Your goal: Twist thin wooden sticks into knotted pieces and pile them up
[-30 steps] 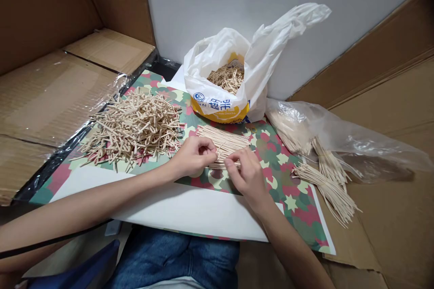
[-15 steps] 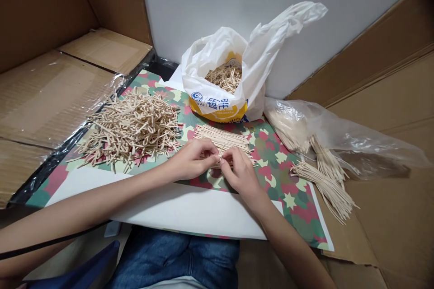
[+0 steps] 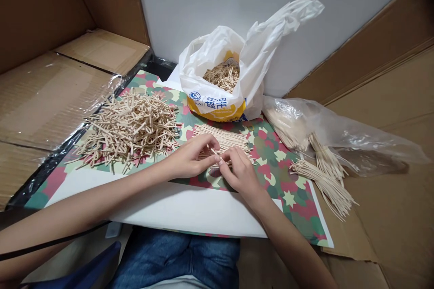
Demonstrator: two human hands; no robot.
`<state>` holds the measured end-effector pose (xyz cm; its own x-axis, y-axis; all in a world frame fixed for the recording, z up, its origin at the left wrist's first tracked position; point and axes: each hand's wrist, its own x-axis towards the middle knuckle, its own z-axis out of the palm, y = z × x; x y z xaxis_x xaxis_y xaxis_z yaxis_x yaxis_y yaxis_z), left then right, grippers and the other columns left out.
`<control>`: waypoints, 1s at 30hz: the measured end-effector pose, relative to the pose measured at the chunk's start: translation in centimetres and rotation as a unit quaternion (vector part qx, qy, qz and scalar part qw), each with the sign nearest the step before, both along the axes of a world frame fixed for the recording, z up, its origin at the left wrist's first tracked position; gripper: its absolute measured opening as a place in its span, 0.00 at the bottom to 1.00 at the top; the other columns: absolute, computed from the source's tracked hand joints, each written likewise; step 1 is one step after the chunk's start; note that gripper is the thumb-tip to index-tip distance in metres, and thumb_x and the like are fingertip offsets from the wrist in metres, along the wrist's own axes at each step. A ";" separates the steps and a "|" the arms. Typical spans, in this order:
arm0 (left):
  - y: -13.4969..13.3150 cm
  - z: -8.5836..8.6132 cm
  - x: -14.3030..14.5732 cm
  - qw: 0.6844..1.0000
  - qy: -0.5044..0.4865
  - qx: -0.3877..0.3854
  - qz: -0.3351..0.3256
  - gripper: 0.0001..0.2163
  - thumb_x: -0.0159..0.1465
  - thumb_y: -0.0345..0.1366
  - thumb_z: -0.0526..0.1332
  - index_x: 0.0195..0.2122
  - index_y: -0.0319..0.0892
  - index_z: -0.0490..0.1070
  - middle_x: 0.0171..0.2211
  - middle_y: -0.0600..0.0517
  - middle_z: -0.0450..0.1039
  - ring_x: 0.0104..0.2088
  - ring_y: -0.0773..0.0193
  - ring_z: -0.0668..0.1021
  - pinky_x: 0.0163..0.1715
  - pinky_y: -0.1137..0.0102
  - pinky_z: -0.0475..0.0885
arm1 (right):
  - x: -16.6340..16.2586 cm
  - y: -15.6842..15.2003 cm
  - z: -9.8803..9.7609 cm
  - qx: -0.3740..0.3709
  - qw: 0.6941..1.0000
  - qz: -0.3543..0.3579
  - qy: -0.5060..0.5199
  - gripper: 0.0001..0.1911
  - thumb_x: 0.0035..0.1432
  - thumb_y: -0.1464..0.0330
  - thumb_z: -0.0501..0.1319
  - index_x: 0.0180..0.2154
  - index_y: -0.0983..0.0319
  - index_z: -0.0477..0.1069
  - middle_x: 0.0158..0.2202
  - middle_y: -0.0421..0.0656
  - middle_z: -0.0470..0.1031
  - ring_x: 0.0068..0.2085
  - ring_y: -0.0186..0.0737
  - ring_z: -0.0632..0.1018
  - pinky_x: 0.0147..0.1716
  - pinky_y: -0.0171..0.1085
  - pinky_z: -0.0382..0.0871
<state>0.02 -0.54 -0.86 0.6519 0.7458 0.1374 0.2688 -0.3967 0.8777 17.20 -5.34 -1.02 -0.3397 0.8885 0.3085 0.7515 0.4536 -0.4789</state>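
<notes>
Your left hand (image 3: 188, 159) and right hand (image 3: 243, 175) meet tip to tip over the camouflage sheet (image 3: 274, 172), and the fingers (image 3: 207, 159) of both are pressed together, pinching one thin stick (image 3: 214, 152) between them; its pale end pokes up just above the point where the two hands touch. The stick sits at the near edge of the row of straight sticks (image 3: 225, 140) lying flat on the sheet, right behind your knuckles. To your left, well apart from the hands, is the heap of bent sticks (image 3: 130, 127). Behind the row stands the white plastic bag (image 3: 217, 97), open at the top with more bent pieces inside. To your right, a clear plastic bag (image 3: 339, 133) lies on the cardboard, with loose bundles of long sticks (image 3: 327, 186) fanning out of its mouth. Your forearms rest across a white sheet (image 3: 176, 207) on the near side.
</notes>
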 end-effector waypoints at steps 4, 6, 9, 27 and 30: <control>-0.2 0.4 -0.2 0.973 0.059 0.225 -0.003 0.09 0.62 0.37 0.51 0.36 0.39 0.68 0.32 0.48 0.66 0.34 0.64 0.68 0.35 0.69 0.61 | 0.2 0.0 0.3 -0.066 0.996 -0.023 0.060 0.05 0.56 0.70 0.52 0.27 0.59 0.59 0.26 0.39 0.67 0.31 0.37 0.69 0.31 0.35 0.62; -0.2 0.6 -0.4 0.947 0.097 0.306 -0.004 0.10 0.63 0.35 0.50 0.35 0.39 0.70 0.31 0.47 0.67 0.33 0.63 0.66 0.35 0.67 0.59 | 0.2 0.1 0.4 -0.116 0.988 -0.033 0.093 0.06 0.56 0.69 0.53 0.27 0.59 0.59 0.26 0.38 0.67 0.27 0.34 0.69 0.28 0.33 0.61; -0.3 0.7 -0.5 0.921 0.129 0.368 0.000 0.10 0.62 0.34 0.50 0.33 0.39 0.71 0.30 0.47 0.68 0.31 0.63 0.65 0.34 0.65 0.57 | 0.2 0.2 0.4 -0.184 0.972 -0.034 0.139 0.06 0.56 0.68 0.54 0.27 0.59 0.59 0.24 0.36 0.67 0.24 0.32 0.69 0.24 0.31 0.60; 0.7 0.3 0.4 0.982 -0.092 -0.135 0.097 0.08 0.55 0.37 0.56 0.25 0.36 0.66 0.22 0.55 0.62 0.22 0.71 0.64 0.22 0.75 0.60 | 0.2 0.1 0.2 -0.173 0.966 -0.030 0.190 0.07 0.54 0.68 0.55 0.25 0.61 0.60 0.21 0.34 0.66 0.21 0.29 0.64 0.22 0.30 0.56; 0.7 0.4 0.3 0.982 -0.086 -0.141 0.088 0.09 0.56 0.37 0.56 0.25 0.35 0.67 0.23 0.55 0.63 0.22 0.71 0.65 0.22 0.76 0.60 | 0.3 0.2 0.2 -0.175 0.967 -0.036 0.183 0.07 0.54 0.69 0.55 0.24 0.61 0.60 0.19 0.34 0.64 0.20 0.29 0.63 0.21 0.29 0.54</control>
